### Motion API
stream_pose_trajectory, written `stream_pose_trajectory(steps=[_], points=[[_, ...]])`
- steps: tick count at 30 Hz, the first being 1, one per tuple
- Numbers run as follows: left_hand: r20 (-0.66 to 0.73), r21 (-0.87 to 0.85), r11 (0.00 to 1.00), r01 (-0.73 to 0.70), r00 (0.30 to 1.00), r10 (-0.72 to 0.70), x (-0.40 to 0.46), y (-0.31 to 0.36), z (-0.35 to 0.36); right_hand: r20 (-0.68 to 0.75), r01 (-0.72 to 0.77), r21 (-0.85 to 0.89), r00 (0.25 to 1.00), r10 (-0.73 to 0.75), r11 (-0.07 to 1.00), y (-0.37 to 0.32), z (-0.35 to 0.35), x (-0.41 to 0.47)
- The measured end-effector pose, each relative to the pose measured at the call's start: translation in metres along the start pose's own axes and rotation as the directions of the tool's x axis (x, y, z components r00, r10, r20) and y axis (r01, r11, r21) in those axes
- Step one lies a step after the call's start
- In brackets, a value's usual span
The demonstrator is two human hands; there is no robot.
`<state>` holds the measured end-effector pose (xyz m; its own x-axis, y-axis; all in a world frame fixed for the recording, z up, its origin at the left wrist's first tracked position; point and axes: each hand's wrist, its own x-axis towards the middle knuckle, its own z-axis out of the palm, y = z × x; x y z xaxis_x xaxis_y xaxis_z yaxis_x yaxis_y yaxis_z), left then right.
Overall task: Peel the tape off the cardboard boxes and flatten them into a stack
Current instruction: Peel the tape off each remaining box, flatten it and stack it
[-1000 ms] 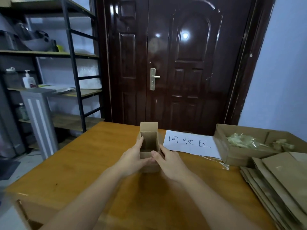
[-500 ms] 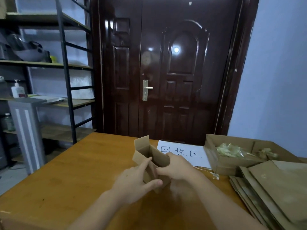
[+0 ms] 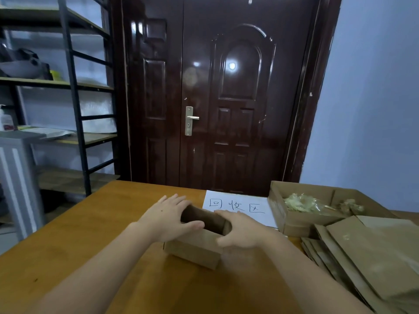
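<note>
Box now lower, half-collapsed between left hand and right hand.

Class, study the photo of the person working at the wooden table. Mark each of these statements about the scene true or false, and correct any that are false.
1. Both hands are on the small cardboard box. True: the left hand and the right hand hold it from either side.
2. The flattened cardboard stack lies to the person's left. False: it lies to the right.
3. The white paper sign lies flat on the table. True.
4. The open box beside the sign is empty. False: it holds crumpled clear scraps.
</note>
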<state>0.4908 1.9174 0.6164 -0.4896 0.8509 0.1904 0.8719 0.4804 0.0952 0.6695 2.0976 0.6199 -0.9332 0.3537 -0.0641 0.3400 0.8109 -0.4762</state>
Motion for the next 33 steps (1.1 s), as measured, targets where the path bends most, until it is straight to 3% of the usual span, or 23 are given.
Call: stream_pose_trajectory(steps=[5,11,18,23,26,29,33], points=[[0.097,-0.283,0.956,0.077,0.994,-0.051,-0.012,-0.005,0.024,-0.038,0.048,0.167,0.998,-0.042,0.985,0.008,0.014,-0.004],[-0.058,-0.515,0.850,0.107,0.985,-0.160,-0.019,0.008,0.039,-0.131,0.084,0.328,0.990,-0.043,0.941,0.014,0.027,-0.002],[-0.099,-0.546,0.823,0.155,0.964,-0.247,-0.022,0.026,0.049,-0.227,0.118,0.391,0.973,-0.028,0.913,0.025,0.049,-0.009],[-0.081,-0.546,0.827,0.136,0.974,-0.213,-0.025,0.021,0.039,-0.339,0.121,0.152,0.939,-0.063,0.981,0.033,0.052,-0.023],[-0.133,-0.483,0.866,0.128,0.967,-0.217,-0.034,0.010,0.029,-0.412,0.099,0.117,0.910,-0.043,0.988,0.036,0.049,-0.029],[-0.177,-0.501,0.849,0.167,0.941,-0.290,-0.052,-0.001,0.027,-0.476,0.102,0.188,0.879,0.000,0.977,0.040,0.050,-0.033],[-0.115,-0.615,0.760,0.213,0.928,-0.353,-0.078,-0.013,0.043,-0.504,0.095,0.375,0.856,0.117,0.922,0.048,0.063,-0.042]])
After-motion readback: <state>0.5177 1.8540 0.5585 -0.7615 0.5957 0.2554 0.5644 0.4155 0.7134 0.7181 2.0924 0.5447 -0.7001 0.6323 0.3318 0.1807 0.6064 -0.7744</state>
